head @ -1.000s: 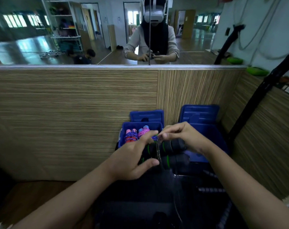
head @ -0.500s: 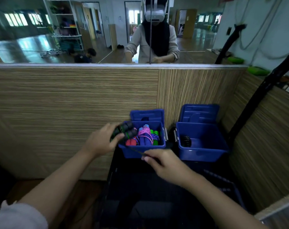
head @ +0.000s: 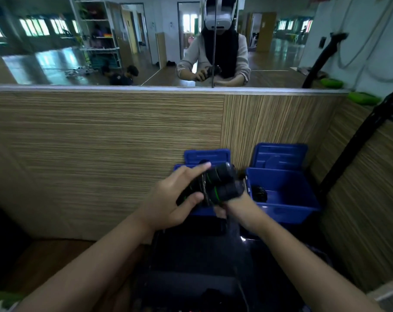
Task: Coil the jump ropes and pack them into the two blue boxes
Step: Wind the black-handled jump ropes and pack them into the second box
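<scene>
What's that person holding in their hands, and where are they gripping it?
A black jump rope with green-ringed handles. The left hand grips the handles' near ends; the right hand holds them from below, its fingers mostly hidden.

A dark, glossy table (head: 191, 262) stands against a wood-grain wall (head: 101, 154). Two open blue boxes sit side by side at its far edge, the left box (head: 200, 211) mostly hidden and the right box (head: 287, 194) with its lid (head: 279, 155) leaning on the wall.
</scene>
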A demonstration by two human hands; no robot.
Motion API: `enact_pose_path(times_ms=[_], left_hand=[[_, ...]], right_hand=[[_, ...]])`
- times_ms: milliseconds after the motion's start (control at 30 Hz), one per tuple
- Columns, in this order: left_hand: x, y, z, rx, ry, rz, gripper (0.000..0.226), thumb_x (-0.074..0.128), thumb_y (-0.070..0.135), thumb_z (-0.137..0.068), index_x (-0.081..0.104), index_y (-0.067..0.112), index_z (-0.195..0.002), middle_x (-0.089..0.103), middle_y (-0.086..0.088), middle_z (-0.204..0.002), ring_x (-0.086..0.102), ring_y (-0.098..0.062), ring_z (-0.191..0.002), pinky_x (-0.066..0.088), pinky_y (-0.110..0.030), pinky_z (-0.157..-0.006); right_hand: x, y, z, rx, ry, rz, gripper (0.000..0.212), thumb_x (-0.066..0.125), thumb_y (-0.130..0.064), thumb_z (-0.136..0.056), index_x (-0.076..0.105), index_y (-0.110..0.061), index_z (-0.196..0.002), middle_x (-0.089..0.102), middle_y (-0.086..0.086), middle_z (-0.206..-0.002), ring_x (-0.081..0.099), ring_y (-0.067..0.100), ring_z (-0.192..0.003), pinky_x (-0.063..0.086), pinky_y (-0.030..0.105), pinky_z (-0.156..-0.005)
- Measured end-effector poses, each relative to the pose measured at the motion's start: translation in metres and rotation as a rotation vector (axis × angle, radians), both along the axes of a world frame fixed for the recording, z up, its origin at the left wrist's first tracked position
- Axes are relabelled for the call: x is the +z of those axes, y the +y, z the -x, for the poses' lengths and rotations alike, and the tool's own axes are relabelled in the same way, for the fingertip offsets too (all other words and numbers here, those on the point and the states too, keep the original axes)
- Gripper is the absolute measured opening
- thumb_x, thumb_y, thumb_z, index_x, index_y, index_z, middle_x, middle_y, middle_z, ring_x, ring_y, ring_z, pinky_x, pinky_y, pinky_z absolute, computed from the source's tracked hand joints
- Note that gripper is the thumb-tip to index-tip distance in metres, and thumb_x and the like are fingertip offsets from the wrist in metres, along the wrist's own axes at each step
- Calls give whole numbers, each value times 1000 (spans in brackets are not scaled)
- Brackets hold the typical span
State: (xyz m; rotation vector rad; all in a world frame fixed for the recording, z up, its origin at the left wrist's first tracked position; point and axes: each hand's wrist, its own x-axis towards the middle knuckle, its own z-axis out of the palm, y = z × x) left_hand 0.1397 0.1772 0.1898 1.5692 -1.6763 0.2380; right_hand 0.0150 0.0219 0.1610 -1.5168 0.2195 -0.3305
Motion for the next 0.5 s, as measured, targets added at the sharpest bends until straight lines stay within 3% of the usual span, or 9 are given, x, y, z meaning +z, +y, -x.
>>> enact_pose_path(times_ms=[67,133,200,267,333,400,433,500], left_hand=[[6,-5,-17,135,65,95,47,46,38,-97,42,21,-140,60,-6,-125,59,-19,-111,44,-27,-97],[5,-8,-40,309,96,167,47,47,37,-95,47,17,-137,60,-5,-127,57,-17,-115,40,-21,-97],[-5,-7,-65,472,94,101,50,43,43,-94,48,18,-137,60,-8,-126,57,-21,-113,43,-25,-93],[-27,0,-83,580,57,-82,57,36,57,-92,44,25,-139,60,-7,-125,60,-28,-110,51,-37,-88],[-53,7,-86,553,-46,-281,65,24,72,-88,35,36,-141,59,-5,-121,63,-32,-104,54,-43,-80],[-75,10,-73,390,-166,-396,63,18,73,-89,26,42,-143,60,-3,-117,66,-29,-96,56,-39,-74],[-80,11,-62,301,-216,-432,61,20,69,-91,22,41,-145,61,-3,-115,66,-27,-93,56,-36,-73],[-79,14,-35,164,-224,-467,63,25,65,-93,16,35,-148,63,-3,-116,66,-23,-95,54,-33,-78]], right_hand=[[-25,22,-5,-16,10,-55,23,46,-15,-98,62,-16,-80,44,2,-53,37,14,-42,30,25,-44],[-42,35,-5,-31,50,-11,19,46,-18,-98,62,-8,-95,42,0,-53,38,12,-40,33,23,-43],[-47,42,2,-47,107,91,18,45,-15,-99,61,-6,-100,44,-2,-56,41,10,-42,36,21,-45],[-41,42,11,-41,128,348,18,46,-19,-99,61,-9,-99,49,-6,-61,46,7,-49,39,21,-52],[-23,35,16,-14,138,797,19,46,-26,-98,60,-14,-94,56,-5,-72,52,10,-64,44,26,-63],[-1,25,18,-1,207,1177,19,45,-32,-96,60,-20,-94,64,-2,-88,59,18,-81,49,34,-71],[10,16,18,-12,220,1274,19,45,-34,-95,61,-24,-98,66,-4,-95,60,19,-88,51,36,-75],[29,-2,19,45,207,1270,17,51,-35,-93,65,-28,-101,68,-9,-97,62,13,-91,52,37,-78]])
